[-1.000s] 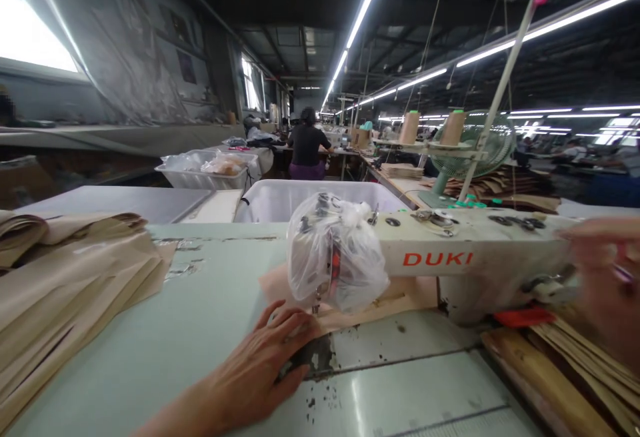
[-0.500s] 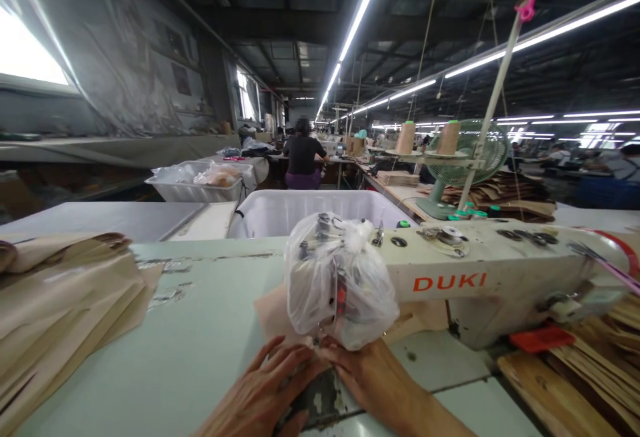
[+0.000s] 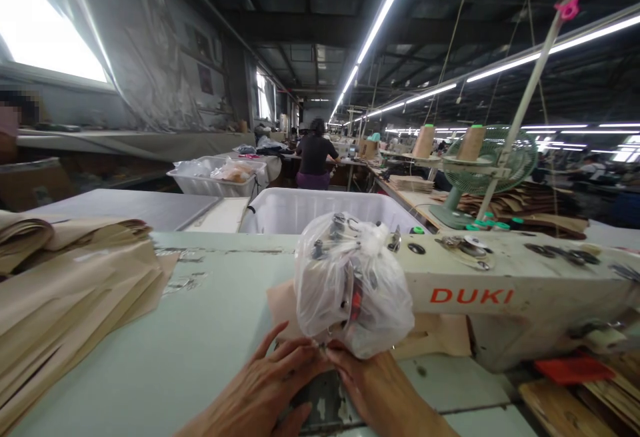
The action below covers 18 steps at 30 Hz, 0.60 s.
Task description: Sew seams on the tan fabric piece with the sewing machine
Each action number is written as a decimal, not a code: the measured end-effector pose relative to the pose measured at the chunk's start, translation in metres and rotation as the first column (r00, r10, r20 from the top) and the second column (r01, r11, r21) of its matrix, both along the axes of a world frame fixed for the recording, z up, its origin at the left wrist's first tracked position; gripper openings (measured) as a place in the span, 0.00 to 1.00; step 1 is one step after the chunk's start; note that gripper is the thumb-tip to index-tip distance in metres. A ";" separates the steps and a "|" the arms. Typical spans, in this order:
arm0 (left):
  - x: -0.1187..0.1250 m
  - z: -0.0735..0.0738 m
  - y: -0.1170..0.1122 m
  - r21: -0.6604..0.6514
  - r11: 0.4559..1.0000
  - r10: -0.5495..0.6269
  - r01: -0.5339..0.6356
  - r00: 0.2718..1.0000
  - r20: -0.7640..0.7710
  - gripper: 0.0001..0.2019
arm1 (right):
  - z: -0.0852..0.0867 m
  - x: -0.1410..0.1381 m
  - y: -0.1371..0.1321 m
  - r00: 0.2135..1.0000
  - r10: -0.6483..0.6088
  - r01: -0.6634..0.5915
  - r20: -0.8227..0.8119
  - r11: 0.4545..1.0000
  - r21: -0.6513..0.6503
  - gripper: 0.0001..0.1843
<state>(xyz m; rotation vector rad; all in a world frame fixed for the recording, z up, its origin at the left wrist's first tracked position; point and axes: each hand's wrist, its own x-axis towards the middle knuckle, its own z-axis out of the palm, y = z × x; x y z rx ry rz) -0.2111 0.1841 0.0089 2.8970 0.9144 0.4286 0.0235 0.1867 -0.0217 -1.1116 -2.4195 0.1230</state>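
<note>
A white DUKI sewing machine stands on the pale green table. Its head is wrapped in a clear plastic bag. A piece of tan fabric lies under the head. My left hand rests flat on the table with fingers spread, fingertips at the fabric just below the bag. My right hand lies beside it under the bag, fingers extended toward the needle area. The fingertips of both hands meet below the bag; the needle itself is hidden.
A stack of tan fabric pieces fills the table's left. White plastic bins stand behind the table. Thread cones and a green fan are at the right. A person in black sits far ahead. Wooden strips lie at bottom right.
A second ago my right hand was off at the machine's right end; it has come down beside my left hand under the bagged head. The view has shifted a little.
</note>
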 end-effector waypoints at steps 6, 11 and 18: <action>-0.003 -0.005 0.001 0.088 0.996 -0.025 0.018 0.997 0.077 0.34 | -0.004 0.007 0.000 0.999 -0.025 0.025 -0.037 1.000 -0.002 0.24; -0.002 -0.004 -0.001 0.104 0.994 -0.016 0.009 0.997 0.069 0.34 | 0.004 0.007 0.001 0.999 -0.024 0.025 -0.025 0.999 0.043 0.23; -0.002 -0.002 -0.003 0.134 0.991 -0.006 -0.006 0.996 0.088 0.33 | 0.003 0.005 0.000 0.999 -0.048 0.048 0.004 0.998 0.040 0.23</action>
